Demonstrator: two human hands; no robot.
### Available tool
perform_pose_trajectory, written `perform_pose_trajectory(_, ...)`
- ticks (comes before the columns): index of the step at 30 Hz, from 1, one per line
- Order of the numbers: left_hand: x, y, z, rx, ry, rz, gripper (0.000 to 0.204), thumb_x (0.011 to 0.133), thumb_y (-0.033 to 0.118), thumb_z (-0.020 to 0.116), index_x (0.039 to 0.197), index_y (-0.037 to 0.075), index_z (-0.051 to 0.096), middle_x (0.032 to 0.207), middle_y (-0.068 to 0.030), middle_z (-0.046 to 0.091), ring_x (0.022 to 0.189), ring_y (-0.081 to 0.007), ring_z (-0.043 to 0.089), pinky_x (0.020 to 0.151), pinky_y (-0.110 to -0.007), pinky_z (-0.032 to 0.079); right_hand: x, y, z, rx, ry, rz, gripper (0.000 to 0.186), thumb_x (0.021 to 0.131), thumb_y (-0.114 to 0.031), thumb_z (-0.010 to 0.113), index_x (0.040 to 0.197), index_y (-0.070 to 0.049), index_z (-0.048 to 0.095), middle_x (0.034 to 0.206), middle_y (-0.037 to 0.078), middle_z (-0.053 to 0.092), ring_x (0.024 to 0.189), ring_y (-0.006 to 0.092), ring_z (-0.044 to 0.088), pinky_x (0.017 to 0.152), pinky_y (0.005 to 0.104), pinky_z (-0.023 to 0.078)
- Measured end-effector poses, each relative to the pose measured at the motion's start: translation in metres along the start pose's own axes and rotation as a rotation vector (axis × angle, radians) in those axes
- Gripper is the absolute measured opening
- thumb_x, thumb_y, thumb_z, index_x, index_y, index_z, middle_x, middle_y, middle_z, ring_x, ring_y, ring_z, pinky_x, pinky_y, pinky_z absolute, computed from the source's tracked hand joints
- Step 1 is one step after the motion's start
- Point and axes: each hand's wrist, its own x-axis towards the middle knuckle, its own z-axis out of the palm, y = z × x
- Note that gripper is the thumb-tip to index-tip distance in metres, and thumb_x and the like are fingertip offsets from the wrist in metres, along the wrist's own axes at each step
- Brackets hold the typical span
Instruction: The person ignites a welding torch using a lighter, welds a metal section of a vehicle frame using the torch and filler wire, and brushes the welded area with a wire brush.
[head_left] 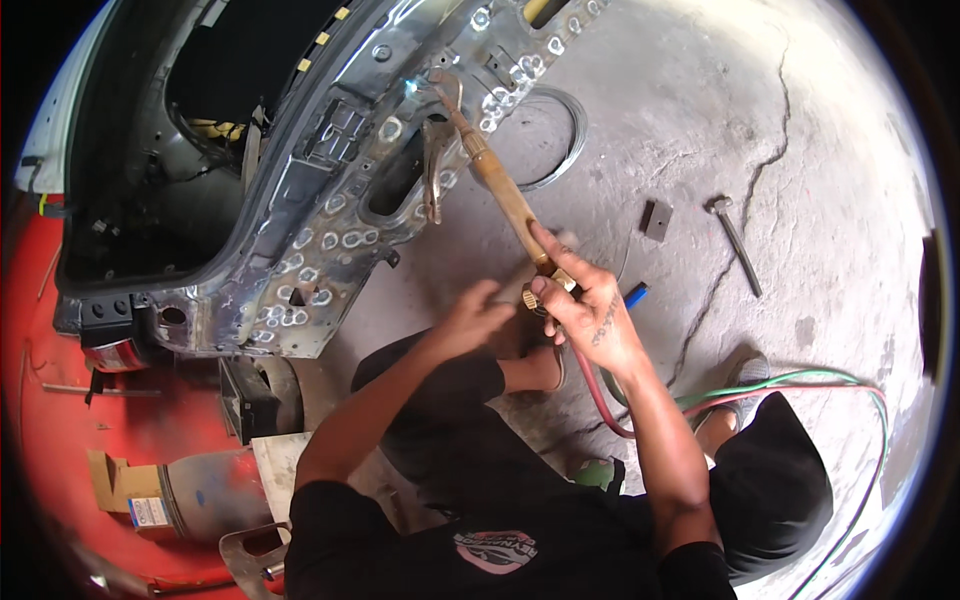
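Observation:
My right hand (595,305) is closed around the rear end of a brass-coloured gas torch (508,205), near its valve knobs. The torch slants up and left to a bare metal car body panel (345,210) marked with many round weld spots. By its tip, a small bluish glow shows against the metal. My left hand (475,318) is just left of the valve knobs, smeared by motion. Whether it touches the torch cannot be made out. A pair of locking pliers (432,178) hangs at the panel's edge, beside an oval opening.
A wire coil (575,140) lies on the cracked concrete floor beyond the panel. To the right are a hammer (738,245) and a small metal block (656,220). Green and red hoses (800,382) loop past my leg. A cardboard box (115,480) sits at lower left on red flooring.

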Motion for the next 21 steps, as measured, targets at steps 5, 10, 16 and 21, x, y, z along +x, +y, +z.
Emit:
perform_pose_trajectory(5, -0.068, 0.047, -0.053, 0.007, 0.387, 0.157, 0.028, 0.105, 0.019, 0.060, 0.128, 0.003, 0.057, 0.083, -0.0012, 0.062, 0.067, -0.0067, 0.056, 0.057, -0.024, 0.046, -0.004, 0.004, 0.001, 0.011, 0.030, 0.039, 0.061, 0.099, -0.021, 0.064, 0.157, -0.014, 0.047, 0.092, 0.005, 0.069, 0.061, 0.0103, 0.061, 0.056, 0.0285, 0.056)
perform_pose_trajectory(10, -0.063, 0.044, -0.073, 0.239, 0.684, 0.378, 0.041, 0.103, 0.024, 0.064, 0.135, 0.000, 0.057, 0.078, -0.0057, 0.063, 0.059, -0.0133, 0.054, 0.057, -0.030, 0.045, -0.005, 0.005, 0.007, 0.055, 0.013, 0.041, 0.062, 0.098, -0.022, 0.066, 0.156, -0.013, 0.047, 0.093, 0.005, 0.067, 0.062, 0.0099, 0.061, 0.056, 0.0279, 0.056)
perform_pose_trajectory(16, -0.044, 0.057, -0.076, 0.382, 0.772, 0.299, 0.042, 0.104, 0.021, 0.062, 0.135, -0.005, 0.056, 0.075, -0.0143, 0.064, 0.061, -0.0170, 0.057, 0.058, -0.034, 0.047, 0.000, 0.009, 0.004, 0.074, 0.009, 0.043, 0.062, 0.099, -0.027, 0.068, 0.156, -0.013, 0.048, 0.093, 0.005, 0.068, 0.062, 0.0096, 0.060, 0.055, 0.0278, 0.055)
perform_pose_trajectory(21, -0.033, 0.073, -0.086, 0.574, 0.788, 0.341, 0.040, 0.105, 0.021, 0.060, 0.135, -0.004, 0.056, 0.085, -0.0234, 0.070, 0.069, -0.0345, 0.068, 0.066, -0.044, 0.052, 0.000, 0.010, -0.001, 0.109, 0.023, 0.059, 0.061, 0.100, -0.027, 0.068, 0.155, -0.012, 0.048, 0.098, 0.007, 0.069, 0.061, 0.0097, 0.060, 0.055, 0.0279, 0.055)
